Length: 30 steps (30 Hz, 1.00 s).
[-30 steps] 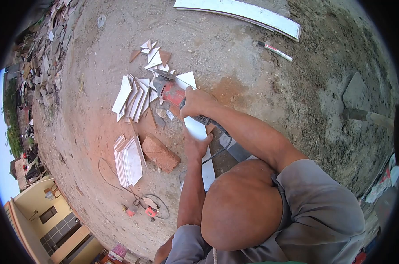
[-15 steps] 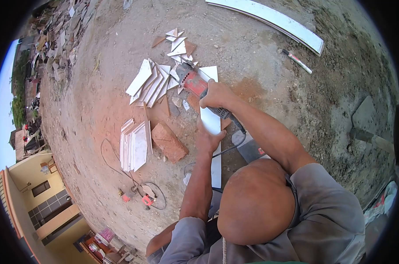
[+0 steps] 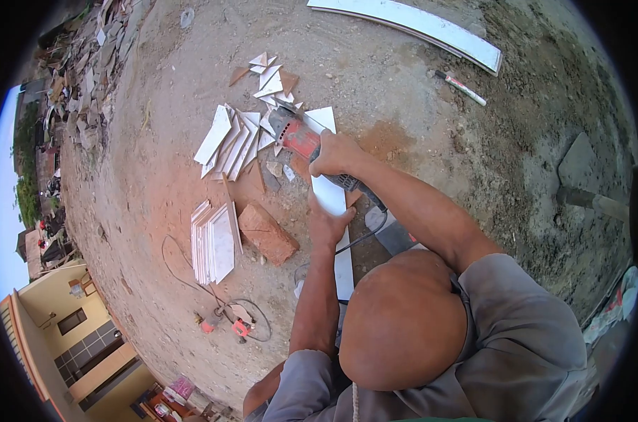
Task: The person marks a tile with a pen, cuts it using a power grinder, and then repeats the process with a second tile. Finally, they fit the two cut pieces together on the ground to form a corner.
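Note:
My right hand [image 3: 335, 152] is wrapped round the body of a red and black angle grinder [image 3: 301, 137]. The grinder's head lies over the far part of a long white tile strip [image 3: 343, 271], and its disc is mostly hidden. Lower down, my left hand [image 3: 329, 224] grips that strip, thumb on one edge and fingers on the other. From the grinder's rear, a black cable [image 3: 377, 200] curves down past the strip. Just beyond the tool lie pointed white tile offcuts [image 3: 271, 83].
To the left are overlapping cut tiles [image 3: 224, 144], an upright stack of tile pieces [image 3: 217, 243] and a reddish block [image 3: 268, 233]. Long white strips [image 3: 410, 27] and a marker pen [image 3: 461, 88] lie at the upper right. A cable with a red connector [image 3: 241, 328] rests on the ground.
The view has shifted, so the ground items appear further left, several slightly lower. Both hands keep their grips, and the grinder stays over the strip.

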Available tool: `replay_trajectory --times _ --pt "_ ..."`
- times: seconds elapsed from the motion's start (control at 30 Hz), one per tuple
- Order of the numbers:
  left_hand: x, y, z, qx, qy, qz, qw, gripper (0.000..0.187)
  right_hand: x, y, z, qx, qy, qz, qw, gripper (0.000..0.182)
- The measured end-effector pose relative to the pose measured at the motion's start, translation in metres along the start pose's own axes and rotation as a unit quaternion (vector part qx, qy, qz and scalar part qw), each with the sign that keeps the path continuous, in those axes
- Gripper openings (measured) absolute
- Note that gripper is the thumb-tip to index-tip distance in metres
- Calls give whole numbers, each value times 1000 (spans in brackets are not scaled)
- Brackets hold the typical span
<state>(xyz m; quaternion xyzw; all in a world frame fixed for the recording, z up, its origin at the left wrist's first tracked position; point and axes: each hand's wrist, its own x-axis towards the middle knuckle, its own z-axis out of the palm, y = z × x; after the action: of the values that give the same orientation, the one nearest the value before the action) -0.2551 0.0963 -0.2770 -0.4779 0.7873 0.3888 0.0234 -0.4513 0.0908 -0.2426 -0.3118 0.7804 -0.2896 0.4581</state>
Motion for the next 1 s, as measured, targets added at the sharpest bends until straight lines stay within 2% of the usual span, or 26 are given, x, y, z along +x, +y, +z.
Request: replay_trajectory --times 0.1,0.2,0.73,0.8,1.0 --pt "-1 7 -2 10 -12 -41 999 113 0 2 2 -5 6 -1 1000 79" --pt "-2 6 -2 -13 -12 -15 1000 112 0 3 4 2 8 2 1000 78" --pt "0 5 -2 13 -16 -9 1000 116 -7 2 -2 6 -5 3 1000 77" --pt "0 6 -3 17 -25 -38 999 117 -9 0 -5 9 -11 7 1000 75" --pt "0 6 -2 17 -22 -18 999 117 -10 3 -2 9 -7 8 1000 73"
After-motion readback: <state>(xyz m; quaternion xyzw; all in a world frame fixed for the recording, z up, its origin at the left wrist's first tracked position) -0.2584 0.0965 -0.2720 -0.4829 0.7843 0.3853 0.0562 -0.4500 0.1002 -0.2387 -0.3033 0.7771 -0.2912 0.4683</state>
